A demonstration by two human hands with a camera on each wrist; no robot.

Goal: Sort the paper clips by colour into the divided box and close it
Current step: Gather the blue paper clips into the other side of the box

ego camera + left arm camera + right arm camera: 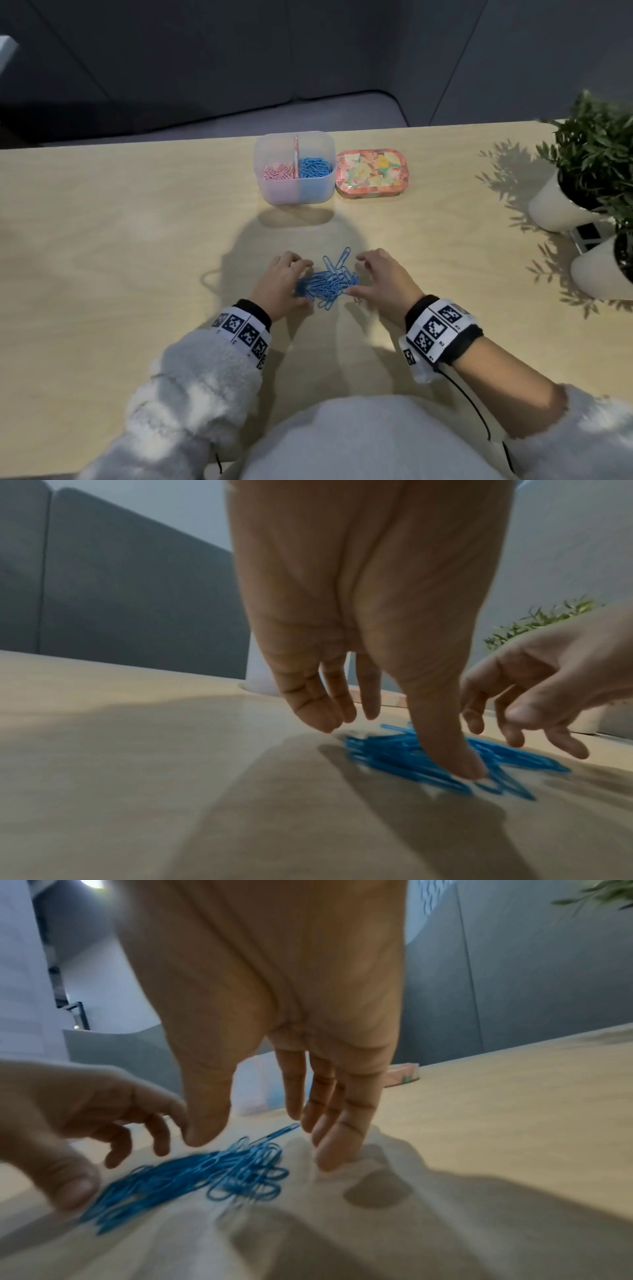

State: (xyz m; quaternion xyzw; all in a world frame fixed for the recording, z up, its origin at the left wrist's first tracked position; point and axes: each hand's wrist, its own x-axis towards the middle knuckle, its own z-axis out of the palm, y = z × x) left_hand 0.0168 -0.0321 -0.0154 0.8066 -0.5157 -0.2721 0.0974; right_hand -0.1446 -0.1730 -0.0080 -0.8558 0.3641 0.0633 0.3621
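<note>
I see my left hand [279,282] fingers [459,750] spread, thumb tip on the blue clips [329,282]; right hand [383,274] fingers [337,1145] spread beside the pile, pinching nothing | divided box [294,192] open at the bench [137,240] far edge: pink clips [279,171] left, blue right; floral lid [370,173] touching its right | plant pots [555,209] at right edge

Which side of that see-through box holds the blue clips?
The right compartment of the divided box, the side nearest the floral lid. The left compartment, beyond the divider, holds pink clips.
</note>
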